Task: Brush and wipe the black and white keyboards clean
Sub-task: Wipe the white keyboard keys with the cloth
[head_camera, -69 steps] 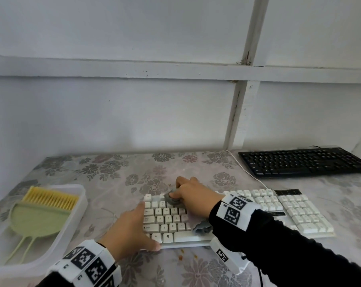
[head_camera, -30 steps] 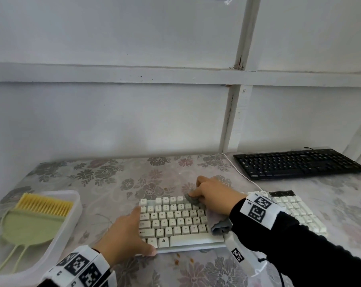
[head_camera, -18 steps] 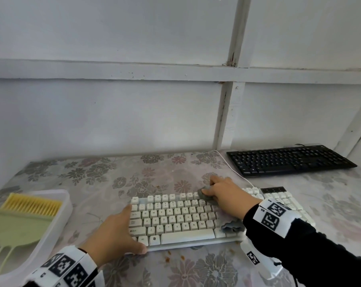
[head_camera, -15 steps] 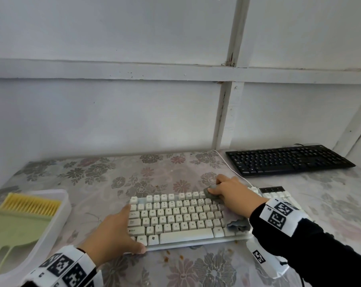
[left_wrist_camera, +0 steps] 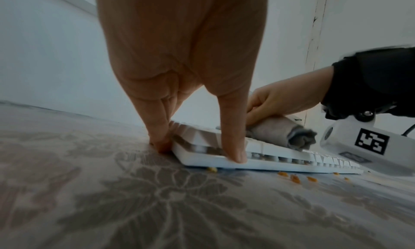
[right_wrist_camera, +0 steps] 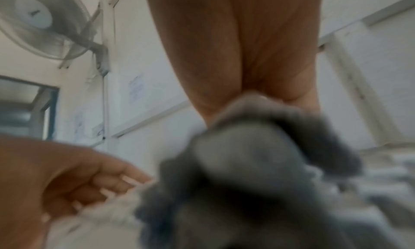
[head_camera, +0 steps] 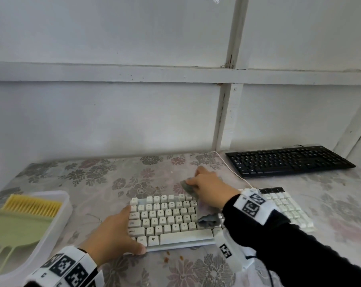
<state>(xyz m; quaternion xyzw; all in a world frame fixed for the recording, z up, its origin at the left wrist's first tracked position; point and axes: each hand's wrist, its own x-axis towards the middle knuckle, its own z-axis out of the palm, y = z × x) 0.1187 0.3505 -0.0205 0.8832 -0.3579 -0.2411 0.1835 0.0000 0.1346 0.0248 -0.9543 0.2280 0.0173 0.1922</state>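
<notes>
A clear plastic tray (head_camera: 57, 206) sits on the floral-patterned counter (head_camera: 96, 177), well to the left of the left hand (head_camera: 113, 235). Orange crumbs (left_wrist_camera: 294, 179) lie on the counter near the thumb. A wall-mounted fan (right_wrist_camera: 42, 22) is fixed high above the right hand (head_camera: 210, 187)

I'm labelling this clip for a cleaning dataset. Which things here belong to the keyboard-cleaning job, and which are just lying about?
Part of the job:
white keyboard, steadied by the left hand
grey cloth, held by the right hand
black keyboard
yellow brush and green dustpan

Just lying about:
plastic tray
orange crumbs
wall fan
</notes>
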